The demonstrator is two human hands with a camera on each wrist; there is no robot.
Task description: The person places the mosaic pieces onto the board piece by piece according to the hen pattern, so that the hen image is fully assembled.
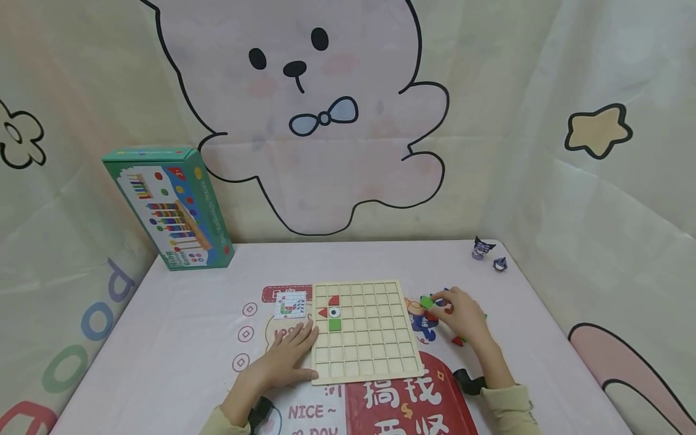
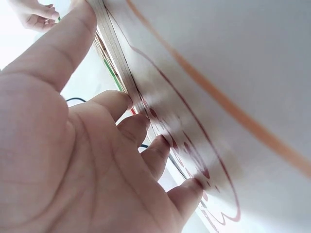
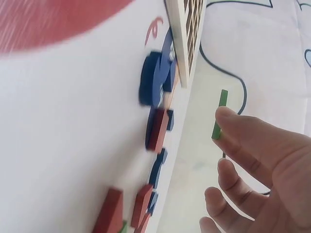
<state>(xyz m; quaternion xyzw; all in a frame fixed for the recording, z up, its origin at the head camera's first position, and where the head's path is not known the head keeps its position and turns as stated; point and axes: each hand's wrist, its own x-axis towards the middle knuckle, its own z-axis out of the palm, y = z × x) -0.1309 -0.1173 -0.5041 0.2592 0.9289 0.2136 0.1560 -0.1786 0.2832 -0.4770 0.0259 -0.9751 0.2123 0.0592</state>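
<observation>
A wooden grid board (image 1: 375, 356) lies on the table with a red piece, an eye piece and a green square (image 1: 335, 324) in its upper left cells. My left hand (image 1: 288, 356) lies flat against the board's left edge (image 2: 116, 68), fingers straight. My right hand (image 1: 457, 311) hovers right of the board and pinches a green square piece (image 1: 427, 301) (image 3: 219, 114) between thumb and fingers. Loose red and blue pieces (image 3: 155, 131) lie on the mat beneath that hand. A small pattern card (image 1: 290, 305) sits left of the board.
A green toy box (image 1: 168, 208) stands at the back left. Two small dark figurines (image 1: 483, 248) stand at the back right corner. A printed mat (image 1: 402, 399) covers the table, and fabric walls enclose it on three sides.
</observation>
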